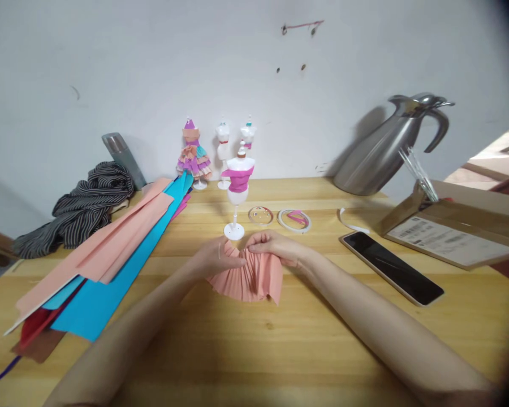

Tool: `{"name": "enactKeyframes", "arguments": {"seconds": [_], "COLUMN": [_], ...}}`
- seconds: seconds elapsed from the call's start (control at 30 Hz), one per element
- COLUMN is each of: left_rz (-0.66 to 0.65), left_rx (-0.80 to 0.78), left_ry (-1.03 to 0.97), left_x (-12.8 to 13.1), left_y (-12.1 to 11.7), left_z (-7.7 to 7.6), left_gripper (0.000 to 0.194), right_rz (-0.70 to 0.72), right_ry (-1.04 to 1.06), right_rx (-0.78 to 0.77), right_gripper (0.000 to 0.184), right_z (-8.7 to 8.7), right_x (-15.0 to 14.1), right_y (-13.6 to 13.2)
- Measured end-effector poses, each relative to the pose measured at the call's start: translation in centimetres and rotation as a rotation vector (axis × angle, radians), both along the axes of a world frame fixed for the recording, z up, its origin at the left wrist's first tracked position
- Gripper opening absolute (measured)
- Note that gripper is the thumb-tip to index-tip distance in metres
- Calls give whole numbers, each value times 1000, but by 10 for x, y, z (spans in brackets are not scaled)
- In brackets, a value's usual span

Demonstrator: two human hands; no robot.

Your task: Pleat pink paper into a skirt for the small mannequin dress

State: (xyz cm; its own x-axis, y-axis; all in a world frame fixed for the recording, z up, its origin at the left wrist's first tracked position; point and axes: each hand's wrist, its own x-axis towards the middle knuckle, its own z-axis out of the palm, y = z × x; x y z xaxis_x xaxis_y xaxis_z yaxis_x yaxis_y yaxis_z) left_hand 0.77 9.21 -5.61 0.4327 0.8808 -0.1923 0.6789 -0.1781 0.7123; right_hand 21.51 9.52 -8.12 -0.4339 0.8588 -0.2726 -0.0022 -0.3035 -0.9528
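Observation:
Between my hands is a piece of pink crepe paper, gathered into pleats along its top and fanned out below. My left hand pinches its upper left side, the thumb lying across the folds. The fingers of my right hand grip the top edge on the right. Just beyond them stands a small white mannequin on a round base, with a magenta strip wrapped around its chest. Parts of the paper's top edge are hidden behind my fingers.
Coloured crepe paper sheets and a striped cloth lie left. Behind stand a dressed mannequin and two white ones. A tape roll, phone, cardboard box and steel jug are right.

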Motion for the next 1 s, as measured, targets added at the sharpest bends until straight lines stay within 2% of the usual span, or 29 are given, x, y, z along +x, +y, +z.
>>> {"name": "enactKeyframes", "arguments": {"seconds": [0.1,0.2,0.4,0.5,0.7,0.87,0.93,1.0], "left_rz": [-22,-48,-65,-59,71,195,183,116], "left_rx": [202,304,398,377,140,-226,-379,-477], "left_ry": [190,248,231,204,-22,-316,-454,-575], "left_x": [11,13,2,0,2,1,1,2], "left_y": [-11,-16,-6,-4,-3,-3,-5,-7], "left_z": [-7,-14,-28,-28,-19,-16,-14,-12], "left_gripper": [35,34,31,40,54,55,55,54], "right_rz": [30,61,126,165,222,241,230,223], "right_ry": [-134,-252,-403,-432,-406,-260,-206,-163], "right_rx": [148,245,380,407,419,404,390,366], "right_gripper": [23,18,15,15,13,16,18,21], "right_z": [3,2,-5,-6,-3,5,9,12], "right_x": [1,2,5,6,5,5,5,6], "right_y": [-2,-5,-2,-2,-6,-8,-9,-9]}}
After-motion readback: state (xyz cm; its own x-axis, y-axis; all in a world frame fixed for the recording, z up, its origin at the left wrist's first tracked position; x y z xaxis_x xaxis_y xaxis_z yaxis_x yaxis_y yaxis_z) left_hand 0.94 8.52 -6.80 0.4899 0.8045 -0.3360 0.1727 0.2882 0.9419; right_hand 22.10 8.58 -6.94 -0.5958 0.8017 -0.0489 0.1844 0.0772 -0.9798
